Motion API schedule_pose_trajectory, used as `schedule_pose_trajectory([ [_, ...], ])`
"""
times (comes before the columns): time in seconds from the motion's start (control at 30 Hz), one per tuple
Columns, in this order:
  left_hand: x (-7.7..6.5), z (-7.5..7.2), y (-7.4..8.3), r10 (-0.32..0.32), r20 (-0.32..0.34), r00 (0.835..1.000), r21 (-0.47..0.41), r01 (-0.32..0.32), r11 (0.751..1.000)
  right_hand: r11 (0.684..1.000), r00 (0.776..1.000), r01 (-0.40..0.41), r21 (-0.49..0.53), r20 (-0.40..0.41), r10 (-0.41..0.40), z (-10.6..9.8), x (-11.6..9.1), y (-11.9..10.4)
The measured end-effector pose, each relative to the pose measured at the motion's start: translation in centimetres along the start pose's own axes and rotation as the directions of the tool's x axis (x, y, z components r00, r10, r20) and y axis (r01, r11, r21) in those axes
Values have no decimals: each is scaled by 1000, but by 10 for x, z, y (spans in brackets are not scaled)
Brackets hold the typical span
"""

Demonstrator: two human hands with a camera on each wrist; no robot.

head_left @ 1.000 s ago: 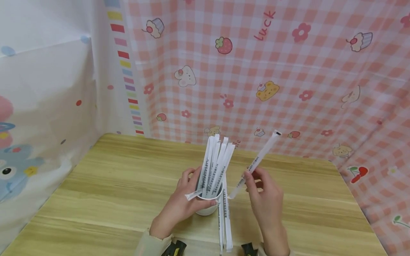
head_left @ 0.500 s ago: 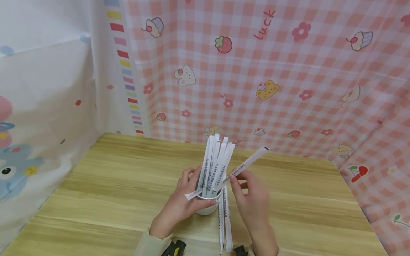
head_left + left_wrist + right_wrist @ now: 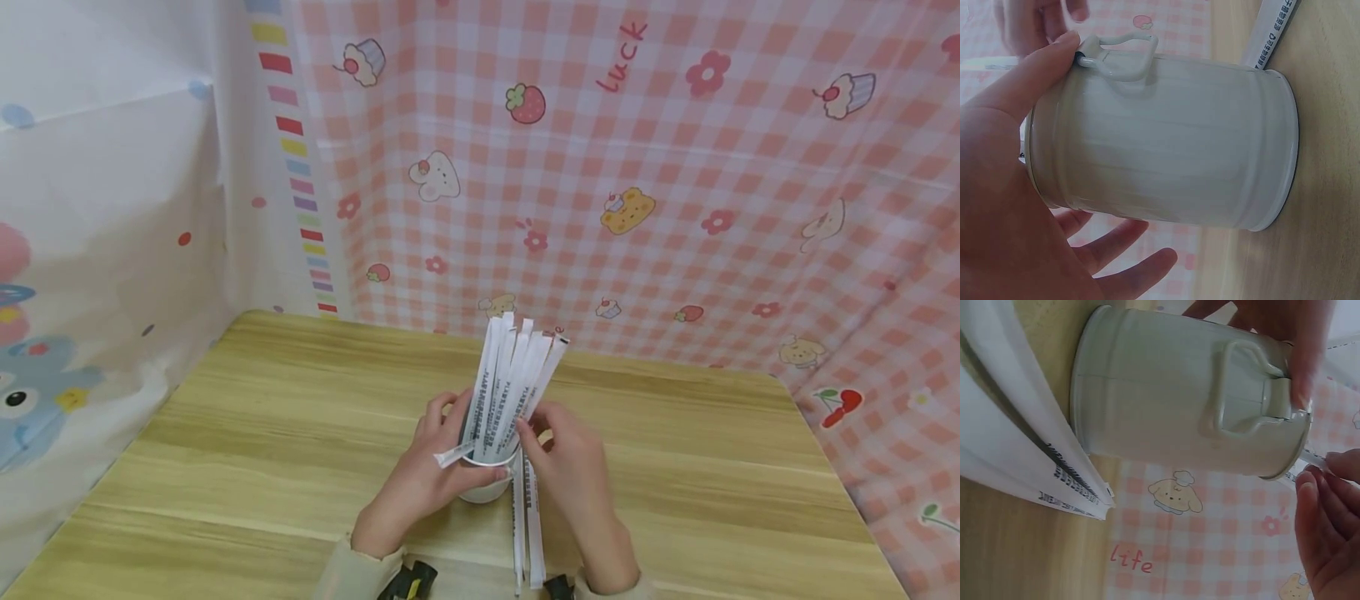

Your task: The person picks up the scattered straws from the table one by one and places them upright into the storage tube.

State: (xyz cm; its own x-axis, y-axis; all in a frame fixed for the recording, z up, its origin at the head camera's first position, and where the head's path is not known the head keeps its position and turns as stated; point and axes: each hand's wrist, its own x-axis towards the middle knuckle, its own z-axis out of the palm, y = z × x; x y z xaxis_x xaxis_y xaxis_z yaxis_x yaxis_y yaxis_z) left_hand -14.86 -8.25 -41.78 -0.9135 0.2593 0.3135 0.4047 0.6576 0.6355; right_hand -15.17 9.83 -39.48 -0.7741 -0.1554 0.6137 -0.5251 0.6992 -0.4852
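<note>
A white metal pail point(image 3: 482, 493) with a small wire side handle stands on the table. My left hand point(image 3: 420, 482) grips it near the rim, the thumb beside the handle and fingers around the far side. Several paper-wrapped straws point(image 3: 495, 400) stand in the pail, leaning right. One wrapped straw point(image 3: 453, 455) slants low over the rim's left side. At the right rim, my right hand point(image 3: 576, 468) pinches another wrapped straw point(image 3: 552, 362); its lower end is hidden at the pail's mouth. Right beside the pail, loose wrapped straws point(image 3: 535, 533) lie on the table.
The wood-grain table point(image 3: 262, 467) reaches back to a pink checked cloth point(image 3: 570, 167) hung behind it. A white patterned cloth point(image 3: 150, 208) hangs along the left side. Loose straws point(image 3: 1041, 425) lie close to the pail's base in the right wrist view.
My right hand has moved left to the pail, bringing its straw from a free slant in the air to steeper among the others. My left hand and the pail have stayed put.
</note>
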Motion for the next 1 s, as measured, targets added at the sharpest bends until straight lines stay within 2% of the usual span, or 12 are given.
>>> schedule_pose_trajectory([
  [0.13, 0, 0, 0, 7, -9, 1000, 6, -7, 1000, 996, 995, -69, -49, 66, 72, 4, 0, 0],
  [0.4, 0, 0, 1, -9, 8, 1000, 26, 9, 1000, 982, 979, -162, -96, 110, 172, 7, -2, 1],
  [0.83, 0, 0, 0, -28, 20, 999, 14, 28, 1000, 974, 961, -200, -103, 175, 216, 3, 0, 2],
  [1.0, 0, 0, 0, -28, 8, 1000, 20, 28, 999, 959, 948, -252, -127, 168, 272, -1, 1, 9],
])
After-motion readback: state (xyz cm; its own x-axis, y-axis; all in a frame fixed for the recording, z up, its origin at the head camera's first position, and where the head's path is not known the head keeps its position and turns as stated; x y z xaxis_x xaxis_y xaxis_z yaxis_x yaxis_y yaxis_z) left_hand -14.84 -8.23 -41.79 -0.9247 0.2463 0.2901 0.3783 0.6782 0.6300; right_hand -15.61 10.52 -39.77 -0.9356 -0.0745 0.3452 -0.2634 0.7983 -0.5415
